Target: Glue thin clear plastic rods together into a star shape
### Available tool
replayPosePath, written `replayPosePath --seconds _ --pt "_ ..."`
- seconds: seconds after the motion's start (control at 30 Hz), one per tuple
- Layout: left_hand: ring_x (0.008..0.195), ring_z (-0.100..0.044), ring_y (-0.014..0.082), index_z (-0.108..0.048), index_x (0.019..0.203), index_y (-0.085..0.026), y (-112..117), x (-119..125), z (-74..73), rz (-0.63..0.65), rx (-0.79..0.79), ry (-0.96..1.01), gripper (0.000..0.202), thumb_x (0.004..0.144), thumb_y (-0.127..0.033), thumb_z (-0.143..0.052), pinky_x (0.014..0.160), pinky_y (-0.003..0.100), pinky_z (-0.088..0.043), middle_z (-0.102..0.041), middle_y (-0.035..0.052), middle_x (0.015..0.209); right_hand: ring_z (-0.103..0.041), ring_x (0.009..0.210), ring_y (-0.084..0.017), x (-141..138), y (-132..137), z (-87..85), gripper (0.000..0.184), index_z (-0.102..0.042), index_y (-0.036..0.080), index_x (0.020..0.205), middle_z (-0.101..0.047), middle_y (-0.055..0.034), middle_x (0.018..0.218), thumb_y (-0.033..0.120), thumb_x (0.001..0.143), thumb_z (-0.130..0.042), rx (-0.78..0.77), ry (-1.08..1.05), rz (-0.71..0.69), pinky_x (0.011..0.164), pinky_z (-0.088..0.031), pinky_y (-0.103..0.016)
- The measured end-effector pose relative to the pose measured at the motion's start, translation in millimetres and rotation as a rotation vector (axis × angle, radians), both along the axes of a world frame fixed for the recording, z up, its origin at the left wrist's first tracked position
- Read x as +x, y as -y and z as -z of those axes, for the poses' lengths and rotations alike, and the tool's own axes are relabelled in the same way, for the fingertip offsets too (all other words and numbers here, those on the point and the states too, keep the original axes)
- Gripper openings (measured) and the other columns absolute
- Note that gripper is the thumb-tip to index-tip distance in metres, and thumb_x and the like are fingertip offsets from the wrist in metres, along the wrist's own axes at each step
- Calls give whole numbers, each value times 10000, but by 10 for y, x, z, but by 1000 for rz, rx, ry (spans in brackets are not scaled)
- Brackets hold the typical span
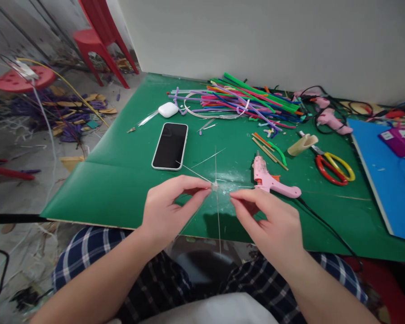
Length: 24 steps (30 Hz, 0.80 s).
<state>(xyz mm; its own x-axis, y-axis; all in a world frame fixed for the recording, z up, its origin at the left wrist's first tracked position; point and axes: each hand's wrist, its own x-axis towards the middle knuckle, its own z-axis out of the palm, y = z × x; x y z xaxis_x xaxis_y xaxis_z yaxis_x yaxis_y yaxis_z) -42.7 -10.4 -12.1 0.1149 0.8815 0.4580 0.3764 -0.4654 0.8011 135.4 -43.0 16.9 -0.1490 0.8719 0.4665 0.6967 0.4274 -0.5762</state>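
Thin, pale, see-through sticks radiate from a small joined centre, forming a spoked star (215, 185) above the table's near edge. My left hand (175, 202) pinches it beside the centre between thumb and forefinger. Just right of that centre is my right hand (268, 216), its thumb and forefinger closed together. Whether a fine strand lies between those fingertips I cannot make out. A pink hot glue gun (265, 175) lies right behind my right hand, nozzle pointing away, its black cord running to the lower right.
On the green table (121, 180) lie a phone (170, 146), a white earbud case (168, 110), colourful pipe cleaners (236, 99), scissors (334, 168) and a cut tube (302, 145). A blue board (384, 175) covers the right side. Red stools (25, 78) stand on the littered floor.
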Motion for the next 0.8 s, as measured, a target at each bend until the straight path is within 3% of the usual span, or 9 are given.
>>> replayPosePath --seconds 0.4,0.67,0.8 --pt "737 -703 111 -653 953 -212 -19 37 61 19 -26 -28 186 782 -137 -654 675 173 -583 -739 -11 864 -619 734 -150 41 -140 198 101 -630 173 808 -676 -29 771 115 833 -552 -5 -25 -3 687 -503 -282" --pt "699 -698 122 -640 994 -206 -2 53 75 -13 28 -191 193 814 -153 -599 509 152 -537 -738 9 850 -603 749 -187 78 -232 292 109 -641 204 783 -689 -26 747 153 832 -558 -3 72 -27 707 -479 -332" --pt "667 -685 104 -634 980 -204 -3 47 84 -5 32 -254 177 821 -138 -590 523 154 -531 -738 2 856 -595 761 -188 95 -272 367 99 -641 200 805 -687 -31 769 164 847 -558 -23 101 -44 716 -472 -330"
